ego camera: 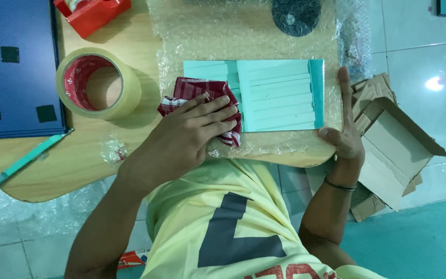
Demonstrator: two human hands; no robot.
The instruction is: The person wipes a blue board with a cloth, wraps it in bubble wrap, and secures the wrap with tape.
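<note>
A yellow shirt (233,222) is seen at the bottom, worn by the person whose arms reach up over a wooden table (78,155). The left hand (192,129) is pressed flat, fingers spread and not curled, on a red and white checked cloth (189,89), which is held against the left part of a rectangular mirror (280,95). The mirror lies on a sheet of bubble wrap (207,31) near the table's front edge. Its right edge is steadied by the right hand (343,129), fingers stretched open along the side and thumb at the near corner. Left of the cloth, a roll of tan packing tape (99,82) is seen, with a teal utility knife (27,159) nearer the edge. Farther back, a red tape dispenser (93,13), a dark round disc (295,15) and blue sheets (14,67) are visible. An open cardboard box (393,150) lies on the floor at right.
</note>
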